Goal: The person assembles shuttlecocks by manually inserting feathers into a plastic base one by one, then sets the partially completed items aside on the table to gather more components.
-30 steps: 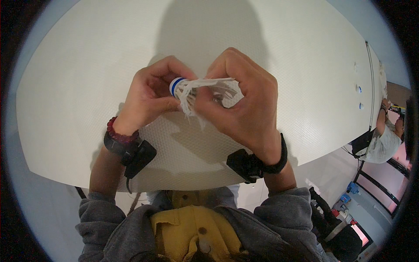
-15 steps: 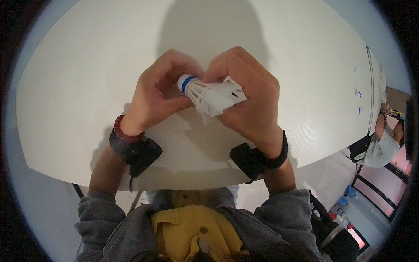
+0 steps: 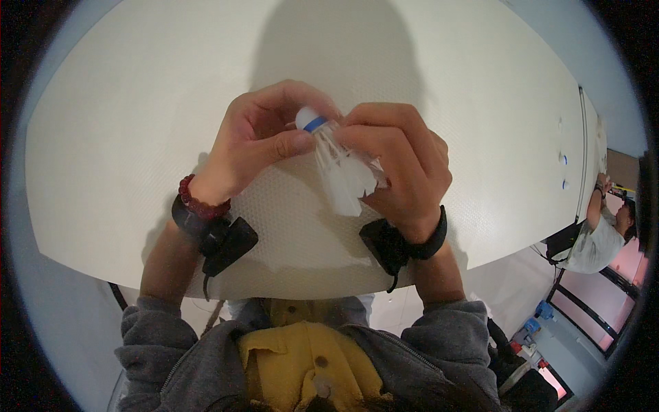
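Between my two hands is a white shuttlecock (image 3: pixel 344 177) with a blue band round its rounded base. The base points up and slightly left, and the feather skirt hangs down toward me, a little blurred. My left hand (image 3: pixel 264 130) is curled round the base, its thumb near the blue band and its fingers behind it. From the right, my right hand (image 3: pixel 405 154) closes on the shuttlecock, its bent fingers at the shafts and the lower ones at the skirt's edge. Its fingertips are partly hidden behind the feathers.
I stand at a wide white textured table (image 3: pixel 137 123). At its far right lie small blue-and-white pieces (image 3: pixel 565 160). Beyond the right edge another person (image 3: pixel 596 240) in a light top works at a surface. Black devices are strapped to both my wrists.
The shuttlecock has turned so its base points more upward and its skirt more downward. Both hands have shifted slightly, the right one lower and a little to the right.
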A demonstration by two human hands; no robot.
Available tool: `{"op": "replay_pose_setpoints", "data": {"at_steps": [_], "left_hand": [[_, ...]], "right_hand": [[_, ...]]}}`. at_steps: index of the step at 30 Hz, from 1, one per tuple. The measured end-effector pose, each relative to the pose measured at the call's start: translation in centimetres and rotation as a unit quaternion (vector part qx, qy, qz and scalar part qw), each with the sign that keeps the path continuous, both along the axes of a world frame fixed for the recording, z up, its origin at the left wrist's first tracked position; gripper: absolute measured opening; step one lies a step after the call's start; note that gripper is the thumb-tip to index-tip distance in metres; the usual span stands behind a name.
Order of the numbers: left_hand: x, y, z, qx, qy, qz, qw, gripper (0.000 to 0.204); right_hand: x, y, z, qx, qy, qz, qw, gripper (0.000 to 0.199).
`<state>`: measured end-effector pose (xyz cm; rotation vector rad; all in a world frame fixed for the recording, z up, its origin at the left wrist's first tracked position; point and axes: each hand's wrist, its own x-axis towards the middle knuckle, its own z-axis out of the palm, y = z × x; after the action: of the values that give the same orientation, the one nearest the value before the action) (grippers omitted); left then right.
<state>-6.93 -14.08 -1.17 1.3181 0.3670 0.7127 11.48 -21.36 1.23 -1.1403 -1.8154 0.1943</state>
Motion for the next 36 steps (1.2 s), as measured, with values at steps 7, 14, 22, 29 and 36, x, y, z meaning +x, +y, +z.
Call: {"op": "replay_pose_setpoints", "data": {"at_steps": [7,14,22,29,36], "left_hand": [[-0.3,0.2,-0.3,-0.001,-0.046,-0.022,0.999,0.03],[-0.3,0.2,-0.6,-0.018,-0.041,-0.031,0.999,0.029],[-0.6,0.0,-0.3,-0.006,-0.015,-0.012,1.0,0.029],[-0.4,-1.0,0.6,-0.25,-0.044,-0.014,0.967,0.037],[-0.9,-0.9,1.0,-0.295,-0.113,-0.089,0.945,0.043]], "right_hand": [[-0.4,0.0,-0.1,0.05,0.039,0.02,0.998,0.015],[0.2,0.3,0.2,-0.007,0.001,0.037,0.999,0.032],[-0.1,0.4,0.8,-0.042,-0.006,0.017,0.999,0.043],[0.0,0.8,0.9,-0.053,0.197,0.021,0.979,0.033],[0.0,0.2,1.5,-0.125,0.291,0.009,0.949,0.02]]}}
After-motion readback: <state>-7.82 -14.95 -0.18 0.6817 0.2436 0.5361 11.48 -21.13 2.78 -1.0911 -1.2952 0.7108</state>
